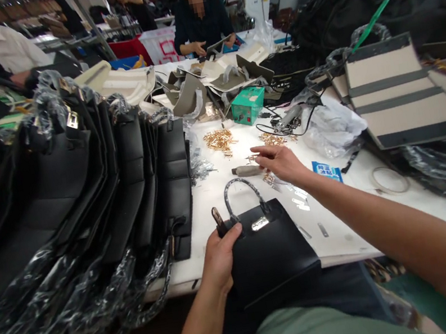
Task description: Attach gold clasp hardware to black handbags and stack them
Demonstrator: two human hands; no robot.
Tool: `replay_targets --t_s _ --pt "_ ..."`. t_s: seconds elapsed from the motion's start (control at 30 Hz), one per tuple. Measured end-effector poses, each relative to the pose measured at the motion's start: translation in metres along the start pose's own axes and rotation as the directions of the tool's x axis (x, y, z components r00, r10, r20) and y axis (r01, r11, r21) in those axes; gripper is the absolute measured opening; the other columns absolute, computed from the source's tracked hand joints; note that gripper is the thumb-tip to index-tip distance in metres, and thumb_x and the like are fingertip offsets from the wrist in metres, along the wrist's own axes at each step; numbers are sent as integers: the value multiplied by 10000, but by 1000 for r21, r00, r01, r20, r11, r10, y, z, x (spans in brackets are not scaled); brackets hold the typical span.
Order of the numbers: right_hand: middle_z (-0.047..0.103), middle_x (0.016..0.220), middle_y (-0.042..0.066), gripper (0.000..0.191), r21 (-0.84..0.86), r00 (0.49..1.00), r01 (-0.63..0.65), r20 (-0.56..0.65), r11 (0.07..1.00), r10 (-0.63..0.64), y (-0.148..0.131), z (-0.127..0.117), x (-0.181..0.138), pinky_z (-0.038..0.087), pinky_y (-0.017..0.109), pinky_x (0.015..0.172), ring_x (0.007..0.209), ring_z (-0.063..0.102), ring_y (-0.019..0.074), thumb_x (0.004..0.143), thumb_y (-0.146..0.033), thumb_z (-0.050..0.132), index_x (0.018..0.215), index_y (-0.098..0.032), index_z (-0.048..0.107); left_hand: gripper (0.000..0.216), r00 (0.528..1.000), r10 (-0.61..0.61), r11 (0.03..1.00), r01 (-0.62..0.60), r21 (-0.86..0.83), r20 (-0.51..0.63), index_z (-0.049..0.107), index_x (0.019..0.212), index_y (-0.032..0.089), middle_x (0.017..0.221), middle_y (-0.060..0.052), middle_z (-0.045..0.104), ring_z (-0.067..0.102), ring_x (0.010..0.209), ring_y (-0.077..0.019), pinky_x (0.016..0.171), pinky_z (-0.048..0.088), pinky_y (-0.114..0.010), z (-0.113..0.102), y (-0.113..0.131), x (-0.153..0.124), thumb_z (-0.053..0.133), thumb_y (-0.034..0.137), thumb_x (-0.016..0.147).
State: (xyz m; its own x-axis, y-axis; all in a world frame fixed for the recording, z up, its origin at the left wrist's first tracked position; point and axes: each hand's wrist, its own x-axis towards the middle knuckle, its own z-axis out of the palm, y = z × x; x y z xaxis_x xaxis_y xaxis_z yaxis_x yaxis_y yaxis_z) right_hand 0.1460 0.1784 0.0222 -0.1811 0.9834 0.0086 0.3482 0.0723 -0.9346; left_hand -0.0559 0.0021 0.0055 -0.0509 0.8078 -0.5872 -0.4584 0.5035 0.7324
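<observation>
My left hand [219, 254] is closed on a small black handbag [272, 250], gripping its upper left edge with the thumb on top. The bag stands tilted at the table's front edge, with a plastic-wrapped handle [240, 181] and a shiny metal plate [260, 223] near its top. Beside my thumb a strap end with a gold-toned clasp [216, 216] sticks up. Over the table, my right hand [281, 162] reaches out, index finger extended. Just at its fingertips lie small gold-coloured metal pieces [251, 157] and a grey-handled tool [247, 171]; whether the fingers touch them I cannot tell.
Several black bag bodies [122, 178] are stacked at the left. Gold-coloured fittings [219, 141] lie in a pile before a green box [249, 107] with a cord. Beige-lined bag pieces [407, 90] stand at the right. Across the table a person [202, 19] handles a flat piece.
</observation>
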Motion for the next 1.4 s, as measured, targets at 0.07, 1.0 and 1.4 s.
replay_targets --t_s 0.07,1.0,1.4 --pt "679 680 7 391 53 999 -44 -4 998 44 -2 5 1 506 263 584 596 607 138 826 -286 647 1194 -151 652 450 1000 7 1000 -7 3 1 695 1042 80 845 -129 764 727 753 -274 766 574 -406 0 -1 -1 795 345 693" --pt "741 752 86 119 184 952 -293 145 938 269 -8 45 83 467 174 447 578 688 137 850 -259 653 841 -150 607 390 998 63 998 -62 -17 10 718 975 107 853 -132 759 723 787 -274 798 546 -386 -4 -3 -1 776 390 714" --pt "691 904 43 190 379 971 -192 207 905 119 -23 28 31 539 245 654 794 662 150 810 -268 707 983 -192 688 394 999 33 999 -33 41 -3 720 999 98 883 -137 759 713 794 -263 798 537 -375 -2 2 -2 767 380 727"
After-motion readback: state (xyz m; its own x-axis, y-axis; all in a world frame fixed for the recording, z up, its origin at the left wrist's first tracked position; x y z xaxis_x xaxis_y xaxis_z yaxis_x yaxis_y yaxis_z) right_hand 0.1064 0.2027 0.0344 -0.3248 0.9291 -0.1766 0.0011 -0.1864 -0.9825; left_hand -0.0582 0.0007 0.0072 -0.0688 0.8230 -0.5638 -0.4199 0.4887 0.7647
